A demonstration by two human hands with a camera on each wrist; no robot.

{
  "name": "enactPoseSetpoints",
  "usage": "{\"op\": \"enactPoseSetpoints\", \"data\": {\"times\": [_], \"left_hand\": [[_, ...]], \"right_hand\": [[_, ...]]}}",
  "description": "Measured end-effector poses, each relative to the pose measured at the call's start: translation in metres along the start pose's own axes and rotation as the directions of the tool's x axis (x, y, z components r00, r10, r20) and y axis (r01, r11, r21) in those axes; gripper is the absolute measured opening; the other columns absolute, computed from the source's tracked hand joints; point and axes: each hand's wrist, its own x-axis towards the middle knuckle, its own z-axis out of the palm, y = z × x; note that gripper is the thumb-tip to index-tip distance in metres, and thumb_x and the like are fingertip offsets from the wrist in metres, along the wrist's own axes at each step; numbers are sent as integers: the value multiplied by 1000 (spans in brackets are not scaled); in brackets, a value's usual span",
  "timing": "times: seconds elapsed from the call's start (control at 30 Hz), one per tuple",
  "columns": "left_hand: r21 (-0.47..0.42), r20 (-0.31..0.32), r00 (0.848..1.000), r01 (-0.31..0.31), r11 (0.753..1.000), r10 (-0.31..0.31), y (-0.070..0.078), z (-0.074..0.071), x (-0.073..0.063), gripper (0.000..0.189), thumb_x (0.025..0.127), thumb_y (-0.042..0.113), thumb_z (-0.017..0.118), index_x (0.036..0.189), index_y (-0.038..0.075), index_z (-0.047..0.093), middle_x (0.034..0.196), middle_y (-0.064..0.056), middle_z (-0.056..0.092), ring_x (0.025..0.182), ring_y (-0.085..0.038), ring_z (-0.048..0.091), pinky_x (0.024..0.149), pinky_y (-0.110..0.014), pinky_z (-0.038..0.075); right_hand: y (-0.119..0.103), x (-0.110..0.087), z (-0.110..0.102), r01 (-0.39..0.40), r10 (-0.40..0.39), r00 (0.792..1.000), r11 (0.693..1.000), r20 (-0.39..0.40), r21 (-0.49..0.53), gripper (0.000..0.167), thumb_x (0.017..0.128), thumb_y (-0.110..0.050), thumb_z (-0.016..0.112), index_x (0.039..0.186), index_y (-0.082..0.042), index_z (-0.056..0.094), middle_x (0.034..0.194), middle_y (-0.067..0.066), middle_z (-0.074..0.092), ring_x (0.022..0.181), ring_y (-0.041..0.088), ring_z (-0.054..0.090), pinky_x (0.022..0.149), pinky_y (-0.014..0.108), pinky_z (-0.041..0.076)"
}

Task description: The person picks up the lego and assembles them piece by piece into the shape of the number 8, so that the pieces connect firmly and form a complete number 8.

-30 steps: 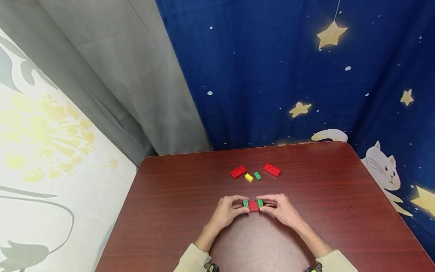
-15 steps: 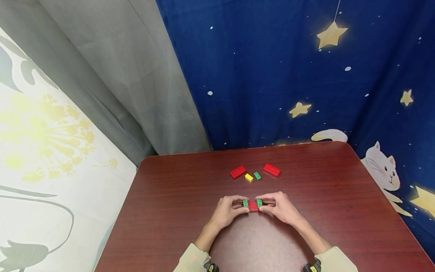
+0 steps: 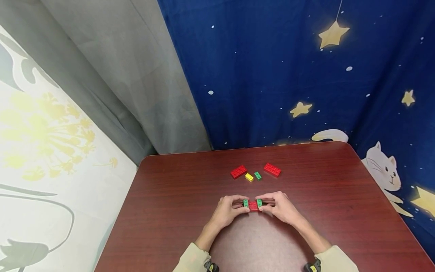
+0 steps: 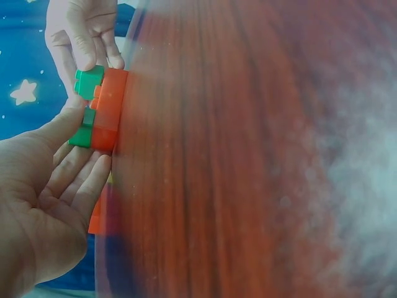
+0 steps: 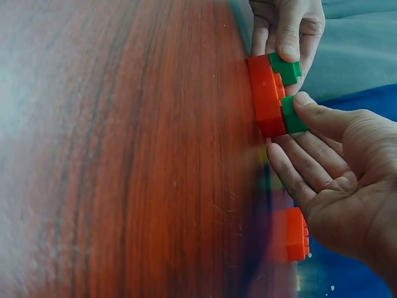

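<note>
A red building brick (image 3: 253,205) lies on the table between the two hands, studs up. Two small green bricks sit on its ends, with red studs showing between them. My left hand (image 3: 225,210) pinches the left green brick (image 3: 246,203) between thumb and fingers. On the opposite end, my right hand (image 3: 283,207) holds the right green brick (image 3: 259,203) in the same way. From the side, the right wrist view shows both green bricks on top of the red brick (image 5: 267,96); its near green brick (image 5: 293,114) lies under the right thumb.
Beyond the hands lie two loose red bricks, one left (image 3: 239,172) and one right (image 3: 272,169). A small yellow brick (image 3: 249,177) and a small green brick (image 3: 258,175) lie between them. The wooden table (image 3: 170,196) ends at a curtain (image 3: 258,94).
The right green brick has shifted slightly left and straightened on the red brick, and my right hand has moved a little with it. My left hand stays almost still.
</note>
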Motion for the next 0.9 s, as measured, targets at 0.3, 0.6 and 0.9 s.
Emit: {"op": "enactPoseSetpoints", "data": {"times": [0.3,0.6,0.9], "left_hand": [[-5,-2,1000,4,1000,-4,0,-1,0,37,89,18,88,123,8,79,122,-8,76,107,-12,75,84,-22,60],[-3,-11,1000,10,1000,-10,0,0,0,38,87,17,89,123,8,79,122,-8,76,106,-13,75,84,-23,61],[26,-14,1000,2,1000,-2,0,0,-1,35,89,20,88,122,11,80,121,-6,77,106,-12,75,83,-23,61]], "right_hand": [[3,1,2,6,-6,1000,1000,-2,-8,35,90,-6,86,123,2,77,116,18,77,105,27,76,81,24,61],[5,-2,2,23,-23,1000,999,-1,41,37,92,-9,84,125,3,75,119,18,76,111,30,74,88,35,62],[12,-7,2,-6,-1,999,988,47,157,48,97,-15,81,139,4,66,133,20,70,115,30,72,90,33,61]]}}
